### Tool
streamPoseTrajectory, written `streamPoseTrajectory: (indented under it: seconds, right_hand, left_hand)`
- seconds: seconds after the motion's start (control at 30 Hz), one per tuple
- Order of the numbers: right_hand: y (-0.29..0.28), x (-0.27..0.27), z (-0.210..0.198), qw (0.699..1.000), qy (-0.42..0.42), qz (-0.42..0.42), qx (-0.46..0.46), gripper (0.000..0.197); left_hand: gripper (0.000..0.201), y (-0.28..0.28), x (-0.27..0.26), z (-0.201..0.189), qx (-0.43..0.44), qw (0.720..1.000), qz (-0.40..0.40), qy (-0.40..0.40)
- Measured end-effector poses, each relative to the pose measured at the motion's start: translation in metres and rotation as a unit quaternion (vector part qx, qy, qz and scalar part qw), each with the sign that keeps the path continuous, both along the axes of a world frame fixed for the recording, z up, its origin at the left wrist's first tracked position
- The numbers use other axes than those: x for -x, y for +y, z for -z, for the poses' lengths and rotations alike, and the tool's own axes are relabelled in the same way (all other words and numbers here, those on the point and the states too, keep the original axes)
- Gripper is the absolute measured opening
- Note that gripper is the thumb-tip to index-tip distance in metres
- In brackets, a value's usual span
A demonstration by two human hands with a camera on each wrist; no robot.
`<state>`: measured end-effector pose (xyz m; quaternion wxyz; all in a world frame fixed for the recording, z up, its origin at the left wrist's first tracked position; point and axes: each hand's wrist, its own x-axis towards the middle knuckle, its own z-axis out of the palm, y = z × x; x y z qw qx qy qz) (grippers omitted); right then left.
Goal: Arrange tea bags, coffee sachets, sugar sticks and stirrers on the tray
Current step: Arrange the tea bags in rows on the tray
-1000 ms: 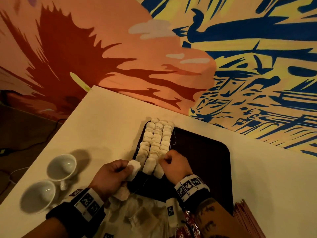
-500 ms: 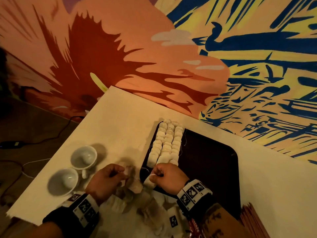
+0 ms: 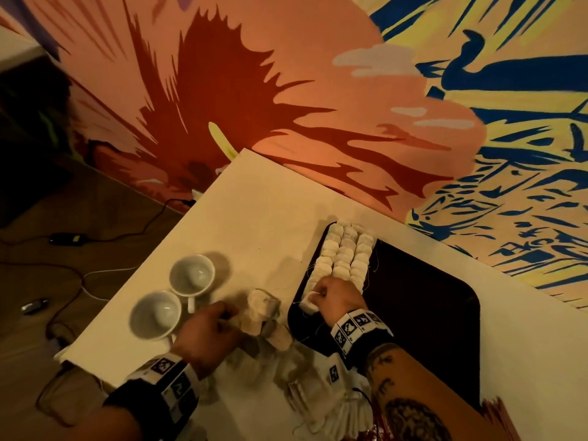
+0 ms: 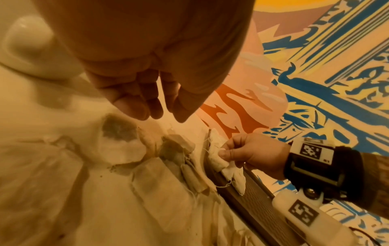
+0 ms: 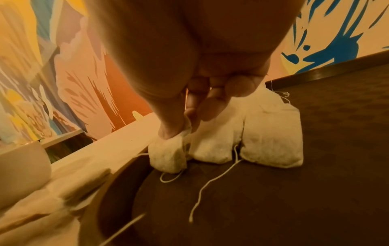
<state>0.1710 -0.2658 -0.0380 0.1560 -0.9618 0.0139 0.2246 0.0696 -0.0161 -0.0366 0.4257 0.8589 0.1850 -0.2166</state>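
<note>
A dark brown tray lies on the white table. Several white tea bags lie in three rows along its left part. My right hand pinches one tea bag by its top at the near end of the left row. The right wrist view shows this tea bag touching the tray beside two others. My left hand hovers over a pile of loose tea bags left of the tray. In the left wrist view its fingers hang relaxed and hold nothing.
Two white cups stand at the table's left, close to my left hand. More loose tea bags lie at the near edge. Reddish items show at the bottom right. A painted wall borders the table's far side.
My left hand, which held a tea bag at the tray's near-left corner, has drawn back left to the loose pile, empty. My right hand now pinches a tea bag at the left row's near end.
</note>
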Motion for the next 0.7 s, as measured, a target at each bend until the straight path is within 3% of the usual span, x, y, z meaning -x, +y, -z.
streamPoseTrajectory:
  seconds: [0.1,0.17,0.3,0.53,0.7]
  right_hand:
    - [0.001,-0.004,-0.001,1.0,-0.003,-0.018,0.019,0.02]
    - [0.002,-0.006,-0.002,0.998,-0.011,-0.042,0.04,0.019]
    - [0.002,-0.013,-0.006,0.997,-0.012,-0.065,0.05,0.019]
    - [0.004,-0.011,-0.005,0.996,0.003,-0.08,0.041,0.015]
    - [0.002,-0.012,-0.011,0.997,-0.029,-0.065,0.006,0.037]
  left_hand:
    - [0.059,-0.008,-0.012,0.011,-0.074,0.986,0.137,-0.067]
    - [0.074,-0.014,-0.018,0.017,-0.099,0.971,0.212,-0.048]
    - [0.096,-0.023,-0.027,0.023,-0.143,0.948,0.284,-0.007]
    - [0.09,-0.022,-0.039,0.026,-0.194,0.925,0.328,0.007]
    - [0.073,-0.022,-0.048,0.018,-0.223,0.902,0.371,0.012]
